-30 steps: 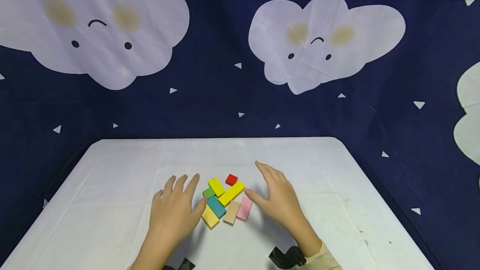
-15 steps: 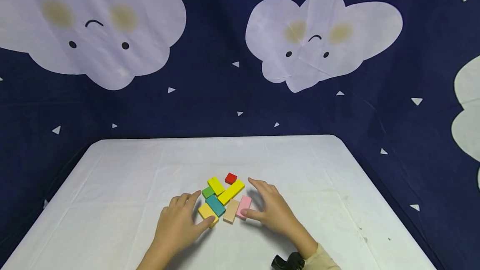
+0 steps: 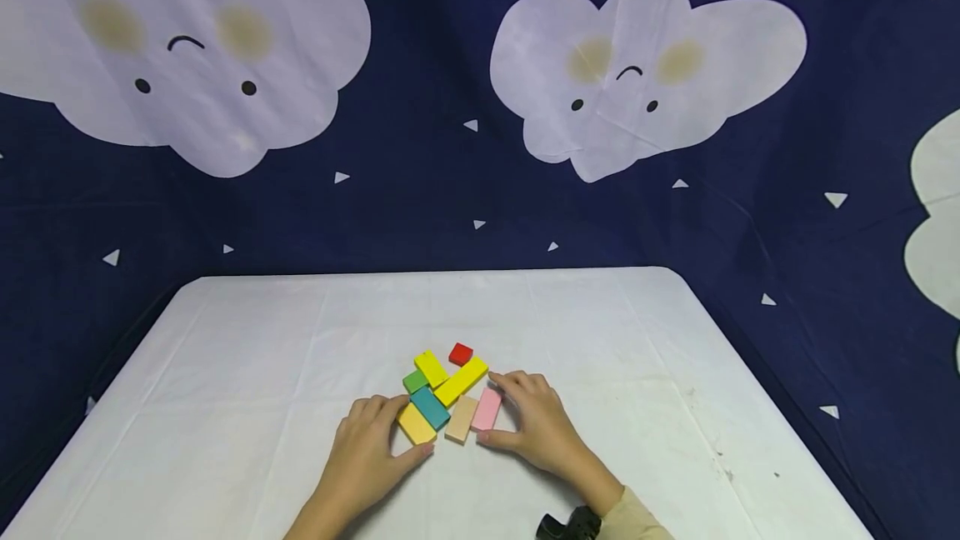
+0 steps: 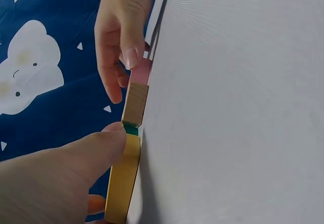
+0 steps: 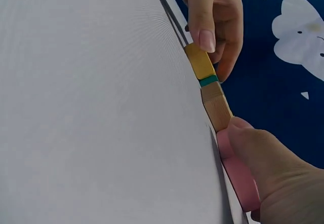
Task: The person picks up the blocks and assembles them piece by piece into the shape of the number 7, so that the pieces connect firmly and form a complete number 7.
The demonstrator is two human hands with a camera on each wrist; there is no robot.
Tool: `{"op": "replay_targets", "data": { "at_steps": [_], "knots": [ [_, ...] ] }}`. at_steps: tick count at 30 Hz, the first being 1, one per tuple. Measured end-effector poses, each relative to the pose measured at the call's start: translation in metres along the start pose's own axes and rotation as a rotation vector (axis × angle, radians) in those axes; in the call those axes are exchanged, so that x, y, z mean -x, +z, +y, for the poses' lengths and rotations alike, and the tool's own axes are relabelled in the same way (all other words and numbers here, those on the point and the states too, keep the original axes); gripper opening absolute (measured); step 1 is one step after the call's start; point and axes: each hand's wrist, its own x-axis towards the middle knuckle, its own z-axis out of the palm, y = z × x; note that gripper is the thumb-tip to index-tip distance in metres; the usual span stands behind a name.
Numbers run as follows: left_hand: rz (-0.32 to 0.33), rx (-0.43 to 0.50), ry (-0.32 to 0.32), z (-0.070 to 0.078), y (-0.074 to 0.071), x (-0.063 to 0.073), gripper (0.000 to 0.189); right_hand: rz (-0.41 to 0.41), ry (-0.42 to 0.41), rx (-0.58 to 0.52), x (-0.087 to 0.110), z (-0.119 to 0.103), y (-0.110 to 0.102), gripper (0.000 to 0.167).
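On the white table lies a cluster of wooden blocks. My left hand (image 3: pixel 363 452) curves round the nearest yellow block (image 3: pixel 416 425), thumb at its near end and index finger at its far end. My right hand (image 3: pixel 536 423) spans the pink block (image 3: pixel 487 409) likewise, thumb at the near end and forefinger at the far end. Between them sit a teal block (image 3: pixel 430 408) and a natural wood block (image 3: pixel 461 419). In the left wrist view the yellow block (image 4: pixel 121 181) is partly covered by my thumb; the right wrist view shows the pink block (image 5: pixel 240 178) beside my other thumb.
Behind lie a green block (image 3: pixel 415 382), a short yellow block (image 3: pixel 431 368), a long yellow block (image 3: pixel 461 380) and a red block (image 3: pixel 461 353). The white table (image 3: pixel 637 340) extends around the cluster. A dark blue cloth with clouds (image 3: pixel 420 223) hangs behind its far edge.
Both hands have come down and toward me onto the near blocks. The left thumb and finger have closed on the near yellow block's ends, the right ones on the pink block's.
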Motion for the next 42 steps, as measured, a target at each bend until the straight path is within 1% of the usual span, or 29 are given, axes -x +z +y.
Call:
{"op": "replay_targets", "data": {
  "at_steps": [5,9,13,25,30,35,38,42],
  "knots": [
    [0.016,0.015,0.016,-0.003,0.003,0.0,0.071,0.006,-0.006,0.016,0.0,0.001,0.002,0.081],
    [0.031,0.013,0.017,-0.006,0.004,0.0,0.071,0.007,-0.023,0.011,-0.001,0.002,0.002,0.075],
    [0.044,0.01,0.016,-0.009,0.005,-0.001,0.07,0.001,-0.038,-0.002,-0.002,0.003,0.001,0.072],
    [0.01,0.097,-0.01,-0.015,0.011,-0.002,0.073,-0.04,-0.015,-0.039,-0.004,0.005,-0.002,0.071],
    [0.004,0.123,-0.02,-0.016,0.012,-0.002,0.073,-0.037,0.002,-0.034,-0.003,0.005,-0.004,0.067],
    [0.0,0.147,-0.032,-0.017,0.013,-0.001,0.074,-0.006,-0.001,-0.033,0.001,0.007,-0.009,0.066],
    [0.001,0.157,-0.033,-0.018,0.013,-0.001,0.074,0.012,-0.009,-0.055,0.006,0.011,-0.013,0.066],
    [0.001,0.16,-0.038,-0.018,0.013,-0.001,0.074,0.005,-0.018,-0.079,0.015,0.016,-0.016,0.066]
  ]
}}
